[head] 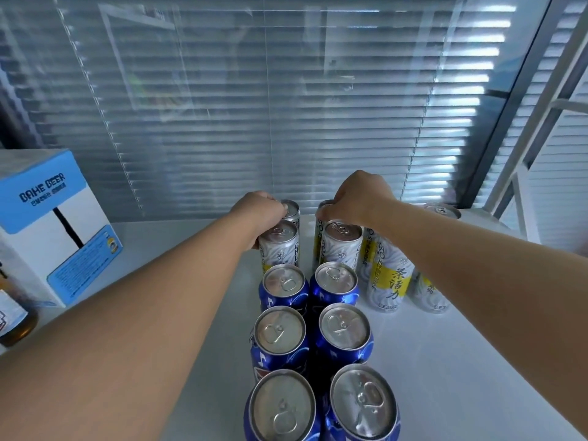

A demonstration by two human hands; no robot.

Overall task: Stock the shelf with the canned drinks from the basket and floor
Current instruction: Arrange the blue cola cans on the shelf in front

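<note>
Several blue cans stand in two columns on the white shelf, running from the front edge back. Behind them stand several white-and-yellow cans. My left hand is curled around the back-left white can, just behind another white can. My right hand grips the top of the back white can in the right column. More white-and-yellow cans stand to the right, partly hidden under my right forearm.
A blue-and-white beer box stands at the left of the shelf, with a brown bottle at the left edge. Glass with window blinds is behind the shelf. A white frame rises at the right.
</note>
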